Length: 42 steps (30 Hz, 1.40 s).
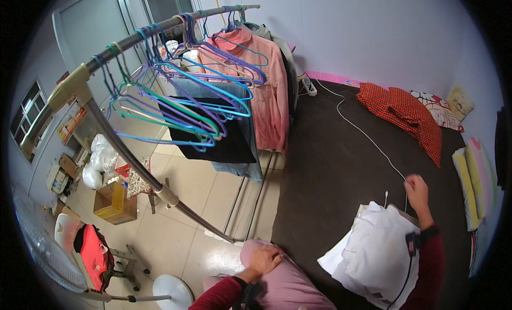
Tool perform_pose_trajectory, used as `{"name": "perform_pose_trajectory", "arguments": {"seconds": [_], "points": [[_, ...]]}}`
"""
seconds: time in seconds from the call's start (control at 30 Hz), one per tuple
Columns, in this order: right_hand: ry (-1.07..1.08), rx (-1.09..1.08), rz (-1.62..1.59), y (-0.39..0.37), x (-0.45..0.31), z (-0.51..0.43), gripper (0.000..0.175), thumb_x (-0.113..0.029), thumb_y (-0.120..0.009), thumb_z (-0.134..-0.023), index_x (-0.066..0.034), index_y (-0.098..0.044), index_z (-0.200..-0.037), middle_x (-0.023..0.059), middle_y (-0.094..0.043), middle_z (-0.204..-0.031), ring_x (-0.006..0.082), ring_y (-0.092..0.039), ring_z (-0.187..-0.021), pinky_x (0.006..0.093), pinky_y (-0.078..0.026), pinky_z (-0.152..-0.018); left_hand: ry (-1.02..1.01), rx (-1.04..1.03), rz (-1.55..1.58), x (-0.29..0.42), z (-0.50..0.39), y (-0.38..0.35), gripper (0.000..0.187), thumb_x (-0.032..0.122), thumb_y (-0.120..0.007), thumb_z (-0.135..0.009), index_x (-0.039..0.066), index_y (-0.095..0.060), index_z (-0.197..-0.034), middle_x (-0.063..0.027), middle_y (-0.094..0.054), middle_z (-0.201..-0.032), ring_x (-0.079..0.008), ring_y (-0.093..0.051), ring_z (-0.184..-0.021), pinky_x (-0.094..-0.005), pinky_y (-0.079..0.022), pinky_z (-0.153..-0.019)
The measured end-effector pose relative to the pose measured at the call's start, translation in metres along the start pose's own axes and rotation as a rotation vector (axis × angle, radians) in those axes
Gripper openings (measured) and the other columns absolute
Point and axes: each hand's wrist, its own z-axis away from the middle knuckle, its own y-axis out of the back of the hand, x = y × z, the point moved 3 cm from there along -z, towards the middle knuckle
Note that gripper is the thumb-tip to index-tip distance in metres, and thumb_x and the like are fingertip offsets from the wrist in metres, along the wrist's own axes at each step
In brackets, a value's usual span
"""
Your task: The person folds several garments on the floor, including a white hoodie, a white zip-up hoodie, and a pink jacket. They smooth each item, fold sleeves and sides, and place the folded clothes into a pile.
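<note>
My right hand [417,191] is closed around a white cable [370,138] that runs back over the dark bed cover [320,166] to a white power strip [309,87]. Below that hand lies a bundled white cloth [376,254], partly under my right forearm. A small white plug end [386,195] sticks up just behind the cloth. My left hand [265,259] rests on my knee, on the pink ribbed trousers [288,286], holding nothing that I can see. Both wrists wear dark straps.
A metal clothes rack [176,198] with several plastic hangers [192,90], a pink jacket [264,78] and trousers stands to the left. A fan [48,246], a chair with red clothing [93,254] and a cardboard box [116,204] are beyond it. Red checked fabric [404,114] and pillows [474,178] lie on the bed.
</note>
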Motion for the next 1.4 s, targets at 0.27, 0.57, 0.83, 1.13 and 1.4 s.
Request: {"name": "perform_pose_trajectory", "arguments": {"seconds": [0.27, 0.57, 0.83, 1.13, 1.4], "points": [[0.305, -0.25, -0.105, -0.178, -0.158, -0.236, 0.028, -0.02, -0.06, -0.078, -0.0015, -0.062, -0.098, 0.0177, -0.064, -0.093, 0.0332, -0.061, -0.09, 0.0393, -0.048, -0.079, 0.011, 0.121, -0.045, -0.009, -0.007, -0.005, 0.021, 0.027, -0.056, -0.08, 0.007, -0.063, -0.078, -0.0097, -0.061, -0.077, -0.0299, -0.058, -0.077, -0.0399, -0.044, -0.07], [0.329, -0.003, -0.255, -0.267, -0.301, -0.4, 0.039, -0.023, -0.054, -0.083, -0.0012, -0.054, -0.115, 0.0242, -0.054, -0.116, 0.0389, -0.052, -0.106, 0.0436, -0.042, -0.091, 0.096, 0.013, 0.07, -0.02, -0.018, -0.017, 0.022, 0.027, -0.05, -0.082, 0.008, -0.062, -0.081, -0.0122, -0.062, -0.084, -0.0318, -0.056, -0.083, -0.0432, -0.043, -0.074], [0.35, 0.085, -0.387, -0.283, -0.362, -0.448, 0.043, -0.025, -0.052, -0.078, -0.0048, -0.057, -0.116, 0.0223, -0.06, -0.108, 0.0355, -0.057, -0.101, 0.0395, -0.044, -0.088, 0.19, 0.011, 0.176, -0.026, -0.027, -0.021, 0.021, 0.022, -0.048, -0.082, 0.006, -0.061, -0.083, -0.0157, -0.06, -0.085, -0.0355, -0.054, -0.083, -0.0465, -0.043, -0.076], [0.443, -0.233, -0.351, -0.281, -0.436, -0.443, 0.043, -0.04, -0.057, -0.075, 0.0006, -0.064, -0.088, 0.026, -0.061, -0.096, 0.0408, -0.058, -0.093, 0.0433, -0.045, -0.081, 0.281, -0.102, 0.22, -0.026, -0.03, -0.023, 0.018, 0.021, -0.049, -0.081, 0.006, -0.06, -0.078, -0.0147, -0.059, -0.081, -0.0352, -0.055, -0.076, -0.0466, -0.045, -0.069], [0.376, -0.129, -0.528, -0.26, -0.436, -0.42, 0.043, -0.042, -0.056, -0.079, 0.0008, -0.058, -0.074, 0.0162, -0.057, -0.064, 0.0261, -0.055, -0.059, 0.0391, -0.043, -0.06, 0.188, -0.038, 0.189, -0.034, -0.025, -0.021, 0.02, 0.025, -0.051, -0.081, 0.007, -0.061, -0.08, -0.0122, -0.061, -0.083, -0.0324, -0.057, -0.08, -0.0438, -0.045, -0.071]]}}
